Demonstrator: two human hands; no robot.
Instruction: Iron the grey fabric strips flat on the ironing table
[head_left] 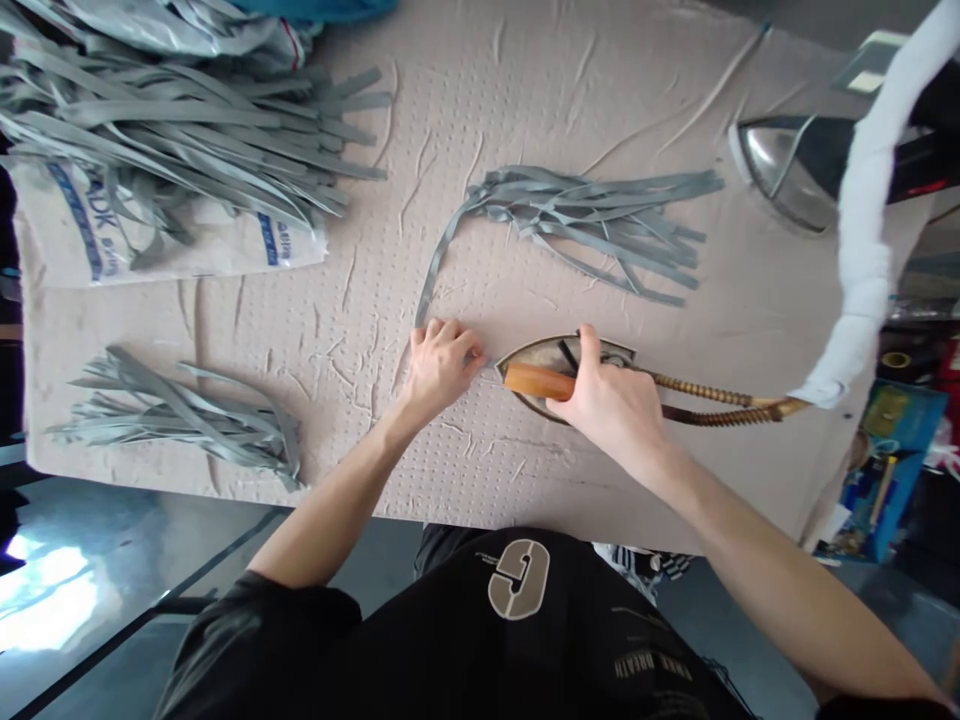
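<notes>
My right hand (607,400) grips the orange wooden handle of an old flat iron (536,381), which rests on the padded beige mat (360,260). A braided cord (712,399) trails from the iron to the right. My left hand (439,370) sits just left of the iron, fingers curled down over a long grey strip (431,270). That strip rises from under those fingers into a loose bunch of grey strips (600,225). Where the strip's end lies beneath my hand is hidden.
Larger piles of grey strips (165,135) lie on a white printed sack (90,220) at upper left, with another bunch (180,420) at lower left. A metal-soled iron (787,170) and white-wrapped hose (862,220) stand at right. A blue box (885,470) sits beyond the mat's edge.
</notes>
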